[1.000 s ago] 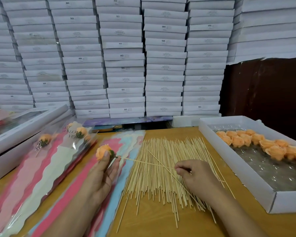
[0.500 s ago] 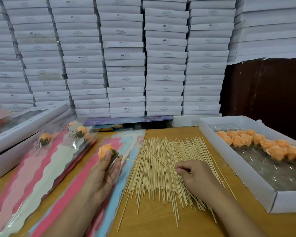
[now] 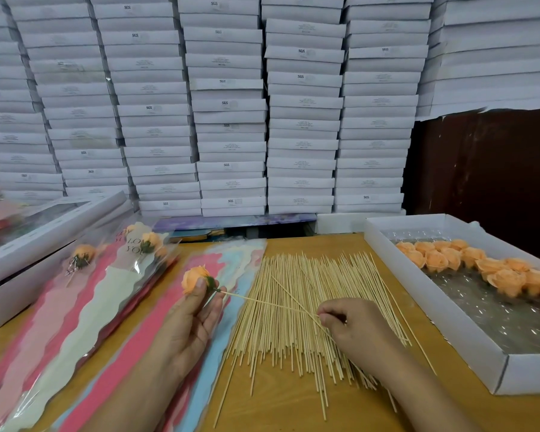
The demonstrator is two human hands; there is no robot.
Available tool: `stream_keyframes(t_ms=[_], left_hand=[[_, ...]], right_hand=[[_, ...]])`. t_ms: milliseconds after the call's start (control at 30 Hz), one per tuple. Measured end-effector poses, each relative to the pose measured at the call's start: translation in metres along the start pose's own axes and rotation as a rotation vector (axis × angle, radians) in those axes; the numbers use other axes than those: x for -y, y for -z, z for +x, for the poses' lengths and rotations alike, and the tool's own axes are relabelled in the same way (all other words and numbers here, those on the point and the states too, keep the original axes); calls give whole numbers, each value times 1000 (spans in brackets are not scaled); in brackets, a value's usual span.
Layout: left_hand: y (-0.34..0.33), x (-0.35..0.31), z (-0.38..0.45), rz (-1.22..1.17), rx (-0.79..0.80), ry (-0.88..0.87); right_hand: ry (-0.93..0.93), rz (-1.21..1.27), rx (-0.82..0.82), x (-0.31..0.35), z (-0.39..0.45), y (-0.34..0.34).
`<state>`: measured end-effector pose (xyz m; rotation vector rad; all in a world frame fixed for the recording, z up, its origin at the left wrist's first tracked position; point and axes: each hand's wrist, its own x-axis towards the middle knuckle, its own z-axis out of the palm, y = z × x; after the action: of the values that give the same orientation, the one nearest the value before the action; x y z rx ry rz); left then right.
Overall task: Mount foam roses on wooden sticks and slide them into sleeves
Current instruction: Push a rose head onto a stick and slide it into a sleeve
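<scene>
My left hand (image 3: 194,313) pinches an orange foam rose (image 3: 194,277) by its green base, above the stack of coloured sleeves (image 3: 113,353). A thin wooden stick (image 3: 268,302) runs from the rose's base to my right hand (image 3: 353,328), which pinches its other end. Below the stick lies a wide pile of wooden sticks (image 3: 309,313) on the table. Several loose orange roses (image 3: 468,260) lie in a white box (image 3: 449,322) on the right. Sleeved roses (image 3: 147,241) lie at the left.
White boxes are stacked in a wall (image 3: 231,104) behind the table. A long white windowed box (image 3: 44,241) lies at the far left edge. Bare wooden table top (image 3: 371,410) shows near the front edge.
Both hands have stayed almost in place. The stick's tip still sits at the rose's green base.
</scene>
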<state>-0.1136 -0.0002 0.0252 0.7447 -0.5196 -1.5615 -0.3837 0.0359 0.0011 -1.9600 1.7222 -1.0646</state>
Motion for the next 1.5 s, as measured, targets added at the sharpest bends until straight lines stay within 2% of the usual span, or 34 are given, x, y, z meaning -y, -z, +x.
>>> stream_keyframes(t_ms=[433,633,967,1267,1500], left_hand=[[0,0,-3,-55,31,14],[2,3,-1,-39,35,16],[5,3,2,-59,19,7],[5,5,2,-62,30,8],[5,4,2,-56,24,2]], right_hand=[[-2,36,19,13,-7,0],[69,-129,89,12,-10,1],[34,-32,-24,16,-9,2],[117,-234,32,18,-11,4],[72,-106,42,19,-12,3]])
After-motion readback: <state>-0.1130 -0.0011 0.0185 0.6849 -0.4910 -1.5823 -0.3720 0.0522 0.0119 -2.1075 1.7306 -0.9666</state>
